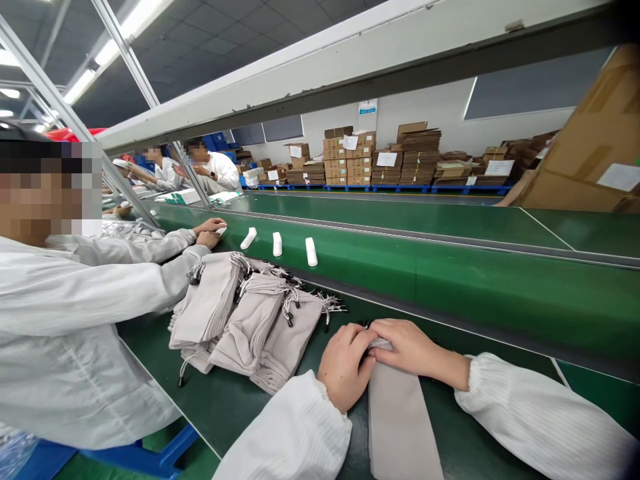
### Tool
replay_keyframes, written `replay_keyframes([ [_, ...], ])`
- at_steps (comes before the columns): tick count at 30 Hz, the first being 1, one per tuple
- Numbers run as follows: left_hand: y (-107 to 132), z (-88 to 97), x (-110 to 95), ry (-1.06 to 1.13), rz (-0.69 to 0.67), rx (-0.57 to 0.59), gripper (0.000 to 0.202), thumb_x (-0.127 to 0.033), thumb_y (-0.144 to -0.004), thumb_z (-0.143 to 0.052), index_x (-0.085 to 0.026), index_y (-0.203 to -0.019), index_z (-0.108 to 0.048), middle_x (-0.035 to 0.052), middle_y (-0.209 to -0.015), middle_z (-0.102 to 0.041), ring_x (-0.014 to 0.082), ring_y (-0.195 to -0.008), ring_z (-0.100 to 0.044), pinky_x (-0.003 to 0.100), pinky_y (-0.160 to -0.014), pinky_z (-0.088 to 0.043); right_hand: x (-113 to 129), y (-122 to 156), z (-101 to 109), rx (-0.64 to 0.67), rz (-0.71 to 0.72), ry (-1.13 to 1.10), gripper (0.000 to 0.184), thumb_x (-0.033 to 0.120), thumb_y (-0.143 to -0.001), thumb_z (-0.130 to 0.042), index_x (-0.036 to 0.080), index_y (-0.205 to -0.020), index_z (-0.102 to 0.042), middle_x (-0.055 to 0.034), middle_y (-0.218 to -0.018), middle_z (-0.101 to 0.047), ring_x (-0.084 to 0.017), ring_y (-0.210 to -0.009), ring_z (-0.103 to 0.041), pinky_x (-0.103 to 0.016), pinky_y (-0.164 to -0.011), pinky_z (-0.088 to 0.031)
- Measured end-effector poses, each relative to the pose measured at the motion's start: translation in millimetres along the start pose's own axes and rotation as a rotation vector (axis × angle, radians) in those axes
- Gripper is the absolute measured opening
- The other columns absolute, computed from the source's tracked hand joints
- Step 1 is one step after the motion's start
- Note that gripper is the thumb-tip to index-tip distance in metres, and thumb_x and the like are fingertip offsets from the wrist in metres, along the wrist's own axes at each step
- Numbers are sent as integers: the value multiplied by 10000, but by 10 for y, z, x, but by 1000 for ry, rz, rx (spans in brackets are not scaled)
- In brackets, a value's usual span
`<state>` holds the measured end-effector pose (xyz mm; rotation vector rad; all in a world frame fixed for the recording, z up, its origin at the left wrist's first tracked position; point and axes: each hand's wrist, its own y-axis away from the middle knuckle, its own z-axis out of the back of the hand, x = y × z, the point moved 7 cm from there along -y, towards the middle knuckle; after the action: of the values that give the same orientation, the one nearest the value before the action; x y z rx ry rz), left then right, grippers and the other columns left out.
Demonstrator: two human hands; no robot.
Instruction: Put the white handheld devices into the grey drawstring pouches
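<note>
My left hand (345, 367) and my right hand (410, 347) meet at the top end of a flat beige drawstring pouch (400, 427), and their fingers pinch its mouth. The pouch lies lengthwise on the green workbench (225, 413), running toward me. To the left of my hands sits a loose pile of similar pouches (245, 327), with black-tipped cords trailing from them. Its nearest edge lies a short way from my left hand. Both white sleeves cover my forearms.
A co-worker's white-sleeved arm (125, 263) reaches along my left, beside the pile. Several white cylindrical items (311, 252) stand apart on the green conveyor belt (450, 287) beyond the bench. More workers, stacked cardboard boxes and a blue stool edge the scene.
</note>
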<state>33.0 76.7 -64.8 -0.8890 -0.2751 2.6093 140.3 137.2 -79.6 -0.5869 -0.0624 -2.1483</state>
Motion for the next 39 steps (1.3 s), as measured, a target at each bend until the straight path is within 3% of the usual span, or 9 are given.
replay_keyframes([
  [33,21,13,-12,-9,4,-13,451,-39,-801,-591,-231,-1209,-573,71,-1135,-597,258,-1040,-566,437,-922,-514,-3,-13,12,-11,-11,-46,92,289,-875,-625,205,-894,-591,-19,-889,-658,-210,-873,-630,-296,-741,-416],
  [39,-32,43,-46,-115,-48,-90,264,-139,-889,-620,-228,-1137,-616,64,-1082,-615,245,-980,-572,423,-852,-514,-1,-4,-8,-18,-21,-61,105,297,-885,-602,205,-929,-577,-32,-911,-661,-219,-869,-628,-316,-745,-437],
])
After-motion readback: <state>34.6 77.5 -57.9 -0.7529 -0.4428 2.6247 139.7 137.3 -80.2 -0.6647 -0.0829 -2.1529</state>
